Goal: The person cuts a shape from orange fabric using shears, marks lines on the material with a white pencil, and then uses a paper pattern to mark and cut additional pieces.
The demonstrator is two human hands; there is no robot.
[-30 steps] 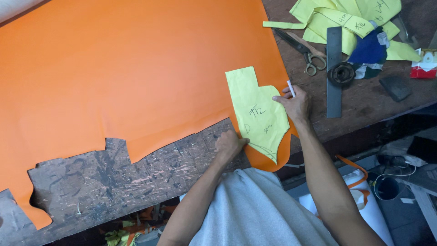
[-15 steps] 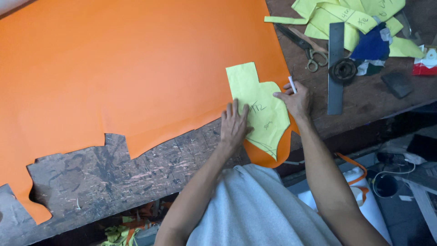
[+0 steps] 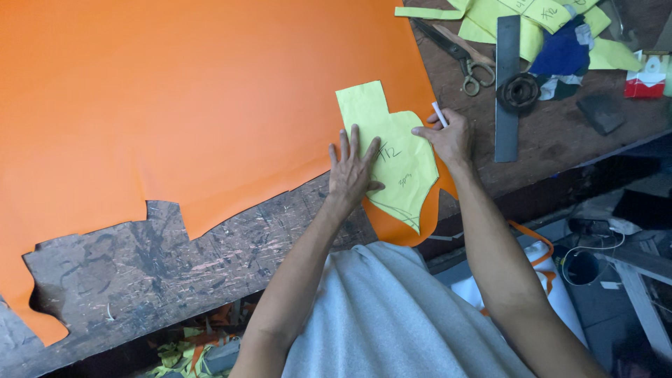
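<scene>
Tracing step: left hand (image 3: 352, 170) flat, fingers spread, pins yellow paper pattern (image 3: 392, 150) on orange sheet (image 3: 175, 98) nr its edge, right hand (image 3: 448, 136) grips white marker (image 3: 439, 114) at pattern's rt edge; next likely needs steady outline w/o pattern slipping.

orange sheet (image 3: 175, 105): cut off top, left | yellow pieces (image 3: 532, 21): cut off top

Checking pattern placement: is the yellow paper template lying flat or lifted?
Flat: the yellow template lies on the orange sheet, left hand pressing it.

Open orange sheet (image 3: 175, 105) to the left; scissors (image 3: 458, 52), steel bar (image 3: 507, 91) crowding rt.
</scene>
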